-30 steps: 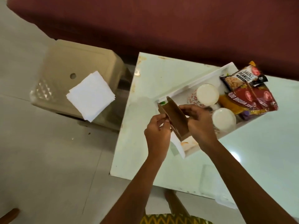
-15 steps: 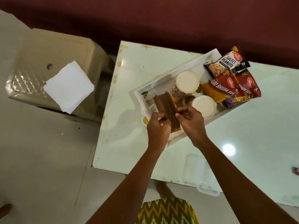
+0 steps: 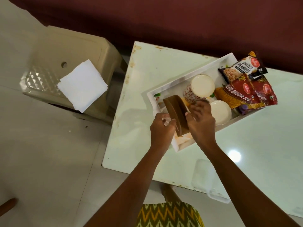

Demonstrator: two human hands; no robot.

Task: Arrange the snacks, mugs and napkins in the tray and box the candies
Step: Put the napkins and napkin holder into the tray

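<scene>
Both hands, left (image 3: 162, 126) and right (image 3: 200, 122), pinch the brown holder (image 3: 176, 112) upright over the tray's (image 3: 183, 74) near end. The napkins (image 3: 82, 85) lie far left on the stool (image 3: 49, 51) (left hand nearer), well off the bench (image 3: 144, 63).

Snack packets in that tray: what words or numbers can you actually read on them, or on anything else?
"SALTED PEANUTS": on the black peanut packet.
"10/-": yellow price mark on that same packet.
"ALOO BHUJIA SEV": on the red packet.
Round red brand logos on the packets: too blurred to read.
Mugs, brown holder, napkins: no text.
</scene>
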